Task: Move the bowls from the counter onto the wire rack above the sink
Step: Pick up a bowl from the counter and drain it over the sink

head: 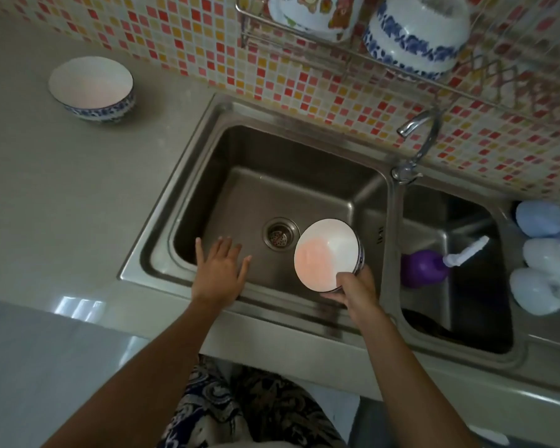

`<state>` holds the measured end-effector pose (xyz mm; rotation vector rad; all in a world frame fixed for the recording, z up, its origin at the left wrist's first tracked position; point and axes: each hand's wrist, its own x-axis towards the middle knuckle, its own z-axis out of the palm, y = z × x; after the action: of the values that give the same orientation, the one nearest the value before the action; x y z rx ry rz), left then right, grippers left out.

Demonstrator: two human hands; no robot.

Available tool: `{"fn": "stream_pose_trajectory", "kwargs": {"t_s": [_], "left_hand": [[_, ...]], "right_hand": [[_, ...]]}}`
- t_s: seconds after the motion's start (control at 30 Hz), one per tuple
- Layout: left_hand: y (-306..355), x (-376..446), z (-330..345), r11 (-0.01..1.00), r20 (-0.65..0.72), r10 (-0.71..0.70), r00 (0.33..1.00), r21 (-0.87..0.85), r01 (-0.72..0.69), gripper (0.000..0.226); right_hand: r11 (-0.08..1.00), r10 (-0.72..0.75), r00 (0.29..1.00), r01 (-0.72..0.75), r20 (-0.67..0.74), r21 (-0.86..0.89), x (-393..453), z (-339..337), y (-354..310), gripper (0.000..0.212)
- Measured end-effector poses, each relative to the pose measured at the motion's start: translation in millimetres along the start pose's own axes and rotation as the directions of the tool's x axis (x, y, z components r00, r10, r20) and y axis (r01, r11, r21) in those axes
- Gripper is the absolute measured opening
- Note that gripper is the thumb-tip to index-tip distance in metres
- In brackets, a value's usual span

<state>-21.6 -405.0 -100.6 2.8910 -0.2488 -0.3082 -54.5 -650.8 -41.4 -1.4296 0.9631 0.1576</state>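
Observation:
My right hand (356, 291) grips the near rim of a white bowl with a blue pattern (325, 253), held tilted over the left sink basin. With fingers spread, my left hand (219, 274) hovers empty above the basin's front edge. A second white bowl with a blue band (91, 87) stands upright on the counter at the far left. On the wire rack (485, 79) at the top, a blue-flowered bowl (414, 37) lies upside down beside a cartoon-printed bowl (311, 14).
The steel double sink (162, 218) has a drain (280, 236) and a curved tap (417, 134). A purple bottle (424, 268) lies in the right basin. Pale blue and white plastic items (543, 253) sit at the far right. Mosaic tiles cover the wall.

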Motion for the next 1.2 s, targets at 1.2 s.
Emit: {"fn": "stream_pose_trajectory", "kwargs": {"t_s": [1.2], "left_hand": [[1, -2, 8, 0.995, -0.099, -0.007, 0.995, -0.102, -0.003, 0.058]], "right_hand": [[0.676, -0.58, 0.809, 0.409, -0.099, -0.613, 8, 16, 29, 0.074]]}}
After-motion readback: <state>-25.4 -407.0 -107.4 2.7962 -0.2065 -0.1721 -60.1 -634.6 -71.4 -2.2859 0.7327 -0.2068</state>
